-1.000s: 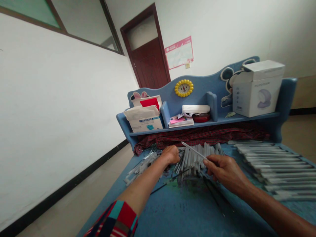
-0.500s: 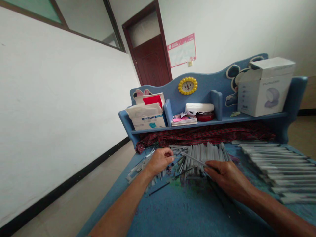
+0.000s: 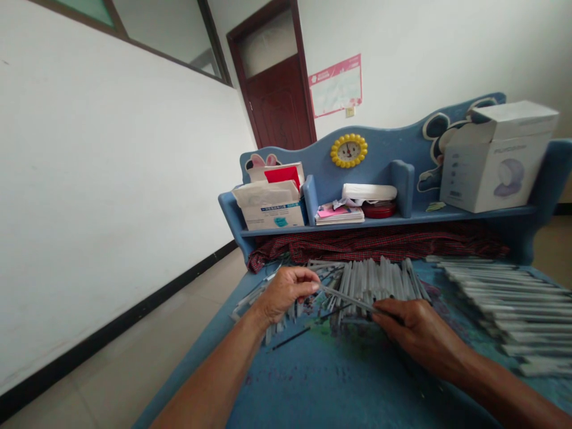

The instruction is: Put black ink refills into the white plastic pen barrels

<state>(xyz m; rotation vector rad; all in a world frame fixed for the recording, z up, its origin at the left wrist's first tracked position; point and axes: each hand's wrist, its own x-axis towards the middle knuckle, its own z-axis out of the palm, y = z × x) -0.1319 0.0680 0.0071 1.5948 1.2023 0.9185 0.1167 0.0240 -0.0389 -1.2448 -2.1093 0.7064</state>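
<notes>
A slim translucent pen barrel (image 3: 346,297) slants between my two hands above the blue table. At its left end, my left hand (image 3: 288,291) pinches it between thumb and fingertips. My right hand (image 3: 409,322) grips the other end, with the fingers wrapped round it. Just behind lies a dense row of clear pen barrels (image 3: 373,277). Thin black pen refills (image 3: 290,339) and loose pale tubes lie under and beside my left hand. To the right, a long stack of pens (image 3: 513,307) lies side by side.
A blue shelf (image 3: 277,232) rises along the table's back edge, bearing a mask box (image 3: 272,214), papers (image 3: 339,215) and a large white carton (image 3: 496,161). Below it runs a bunched checked cloth (image 3: 379,241). A white wall (image 3: 111,161) stands to the left.
My left hand has closed on the left end of the pen barrel, which was free before. My right hand keeps its grip. The view has shifted slightly.
</notes>
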